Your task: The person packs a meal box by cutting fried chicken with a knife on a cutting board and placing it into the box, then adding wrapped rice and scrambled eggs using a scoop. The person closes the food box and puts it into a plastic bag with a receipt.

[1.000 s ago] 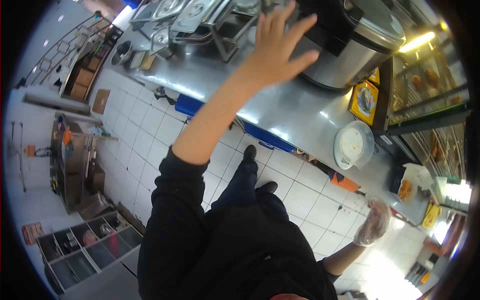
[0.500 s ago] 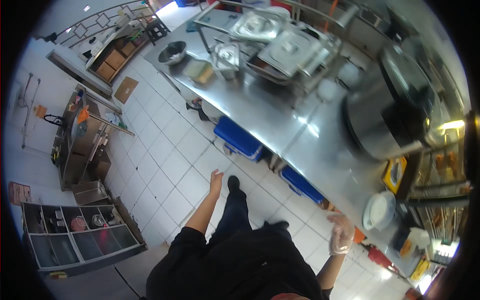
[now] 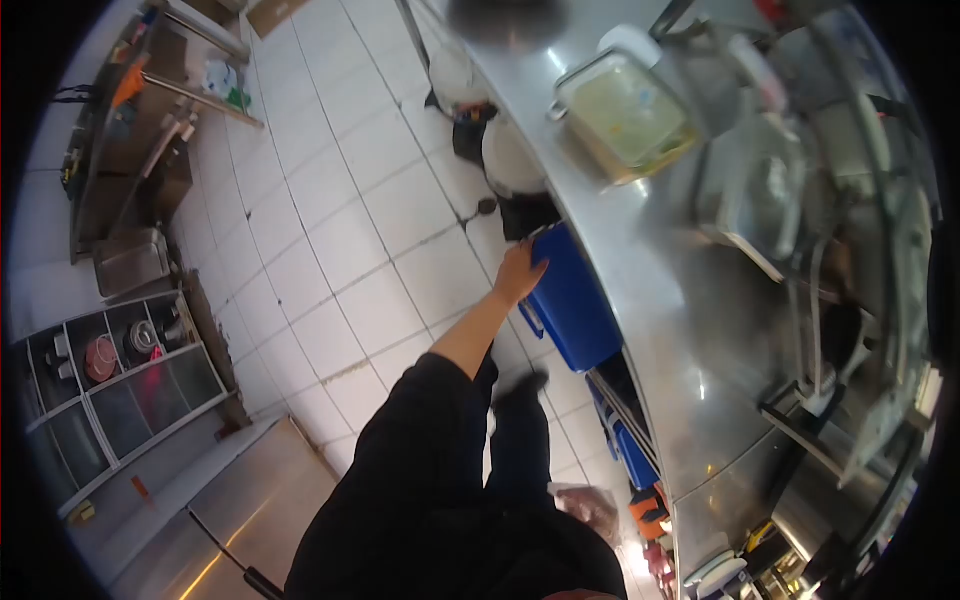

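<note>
Under the steel counter sits a blue cooler (image 3: 572,300), its top facing me and a handle on its near side. My bare left hand (image 3: 519,275) is at the cooler's far left corner, with fingers curled over the edge and the thumb on top. Low in the view, close to my body, hangs my right hand (image 3: 588,508) in a clear plastic glove. It is blurred and partly hidden by my dark shirt, so its fingers are hard to make out.
On the steel counter (image 3: 650,290) stand a lidded food container (image 3: 635,115) and a rack with metal pans. White buckets (image 3: 512,157) are underneath, beyond the cooler. A second blue cooler (image 3: 632,455) lies nearer. At left is a shelf unit (image 3: 120,370) on the tiled floor (image 3: 330,220).
My left hand has reached forward from beside my leg onto the blue cooler. My gloved right hand has dropped back toward my body. I have moved up along the counter.
</note>
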Action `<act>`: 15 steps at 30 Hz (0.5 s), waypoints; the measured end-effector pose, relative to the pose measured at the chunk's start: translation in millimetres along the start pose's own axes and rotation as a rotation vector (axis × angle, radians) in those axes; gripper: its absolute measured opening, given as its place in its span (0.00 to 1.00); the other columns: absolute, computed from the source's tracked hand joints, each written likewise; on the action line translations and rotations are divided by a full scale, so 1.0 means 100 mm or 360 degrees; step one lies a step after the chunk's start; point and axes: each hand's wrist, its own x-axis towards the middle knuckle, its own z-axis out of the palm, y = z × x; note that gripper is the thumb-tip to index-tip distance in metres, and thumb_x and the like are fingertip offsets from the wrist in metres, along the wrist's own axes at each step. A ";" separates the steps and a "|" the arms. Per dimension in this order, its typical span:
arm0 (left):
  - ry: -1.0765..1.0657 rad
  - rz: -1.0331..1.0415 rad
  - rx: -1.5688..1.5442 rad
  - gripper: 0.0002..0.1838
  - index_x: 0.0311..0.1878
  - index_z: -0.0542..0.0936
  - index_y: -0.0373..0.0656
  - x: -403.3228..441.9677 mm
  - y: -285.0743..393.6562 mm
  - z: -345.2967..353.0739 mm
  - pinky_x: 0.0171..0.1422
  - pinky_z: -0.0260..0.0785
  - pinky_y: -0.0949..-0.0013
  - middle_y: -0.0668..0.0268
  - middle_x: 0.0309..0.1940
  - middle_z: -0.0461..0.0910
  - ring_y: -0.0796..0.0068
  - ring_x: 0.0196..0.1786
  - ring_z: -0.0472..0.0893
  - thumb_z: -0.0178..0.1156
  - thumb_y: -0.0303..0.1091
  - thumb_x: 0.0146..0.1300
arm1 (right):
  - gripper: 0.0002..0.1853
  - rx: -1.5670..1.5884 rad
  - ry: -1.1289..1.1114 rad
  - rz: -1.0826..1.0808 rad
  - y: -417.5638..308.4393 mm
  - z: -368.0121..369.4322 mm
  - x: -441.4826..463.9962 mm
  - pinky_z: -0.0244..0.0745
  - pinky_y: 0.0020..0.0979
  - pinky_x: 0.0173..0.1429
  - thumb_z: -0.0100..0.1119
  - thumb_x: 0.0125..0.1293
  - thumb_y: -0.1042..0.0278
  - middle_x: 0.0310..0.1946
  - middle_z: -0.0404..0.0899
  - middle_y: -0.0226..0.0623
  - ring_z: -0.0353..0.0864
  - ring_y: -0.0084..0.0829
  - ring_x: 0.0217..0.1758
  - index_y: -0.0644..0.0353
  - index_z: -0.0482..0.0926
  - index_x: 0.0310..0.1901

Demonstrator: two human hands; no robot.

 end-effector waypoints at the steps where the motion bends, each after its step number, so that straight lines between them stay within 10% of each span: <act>1: -0.0054 -0.0067 0.0033 0.34 0.60 0.69 0.34 0.10 -0.07 0.07 0.60 0.67 0.53 0.46 0.50 0.74 0.45 0.55 0.73 0.63 0.48 0.56 | 0.05 -0.0131 0.0082 0.0015 0.09 0.03 0.08 0.77 0.33 0.45 0.59 0.60 0.77 0.34 0.85 0.42 0.85 0.38 0.38 0.63 0.82 0.37; 7: -0.0104 -0.0257 0.0062 0.36 0.57 0.73 0.37 0.18 -0.01 -0.01 0.62 0.65 0.52 0.49 0.51 0.75 0.45 0.56 0.71 0.65 0.56 0.54 | 0.07 -0.0417 -0.0054 0.0197 0.35 0.06 0.77 0.76 0.33 0.43 0.57 0.58 0.81 0.33 0.84 0.41 0.84 0.38 0.37 0.62 0.83 0.37; 15: -0.0088 -0.0387 -0.0232 0.43 0.60 0.69 0.33 0.11 0.14 -0.12 0.64 0.62 0.55 0.48 0.55 0.72 0.47 0.60 0.69 0.67 0.57 0.48 | 0.14 -0.0108 -0.0478 -0.0866 -0.23 0.55 2.58 0.76 0.22 0.55 0.42 0.70 0.75 0.48 0.80 0.47 0.82 0.30 0.48 0.70 0.74 0.51</act>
